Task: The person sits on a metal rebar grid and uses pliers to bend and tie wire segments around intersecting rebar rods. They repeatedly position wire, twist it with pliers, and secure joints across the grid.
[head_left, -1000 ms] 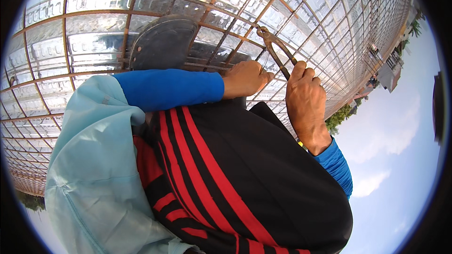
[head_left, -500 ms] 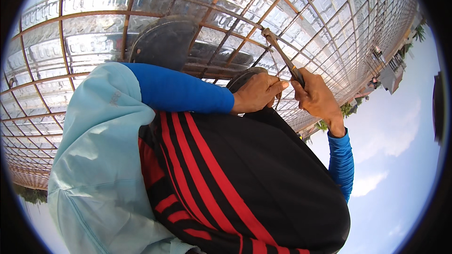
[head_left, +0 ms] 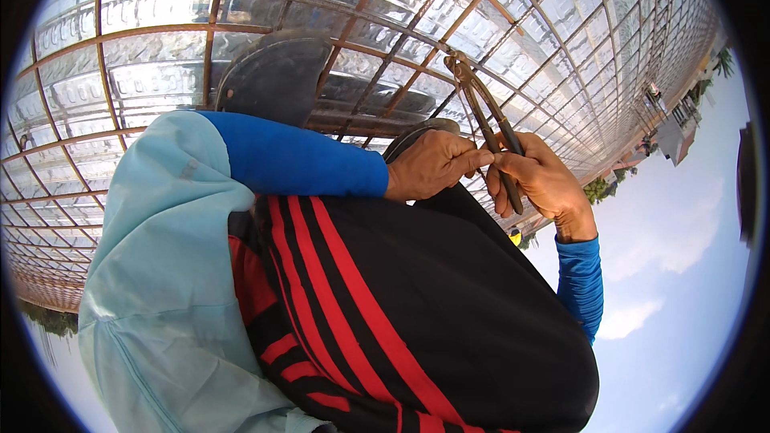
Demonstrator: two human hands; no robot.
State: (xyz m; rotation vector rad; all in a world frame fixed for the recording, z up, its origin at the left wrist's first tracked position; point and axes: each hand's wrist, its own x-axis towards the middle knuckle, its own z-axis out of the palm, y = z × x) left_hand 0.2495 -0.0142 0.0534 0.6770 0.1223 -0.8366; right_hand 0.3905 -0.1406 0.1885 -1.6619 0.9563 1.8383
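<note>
In my right hand (head_left: pixel 553 180) are rusty, long-handled pincers (head_left: pixel 491 108), their two handles spread apart. The fingers curl around the handles, and the jaws sit at a crossing of the rusty steel bar mesh (head_left: pixel 353 8). My left hand (head_left: pixel 433 164) is closed in a pinch, thumb and finger touching close beside my right thumb. A thin tie wire (head_left: pixel 463 104) runs from the crossing by the jaws down toward the left fingers. The end of the wire between the fingertips is hidden.
Under the mesh lies shiny corrugated metal decking (head_left: pixel 160 72). My dark shoes (head_left: pixel 277 72) stand on the mesh, one partly behind my left hand. Black shorts with red stripes (head_left: pixel 433 297) cover my bent leg. Buildings (head_left: pixel 678 132) and trees show at the far right.
The pincers' handles have gone from nearly together to spread apart. My right hand has shifted slightly lower, and my left hand has moved slightly left, still pinching.
</note>
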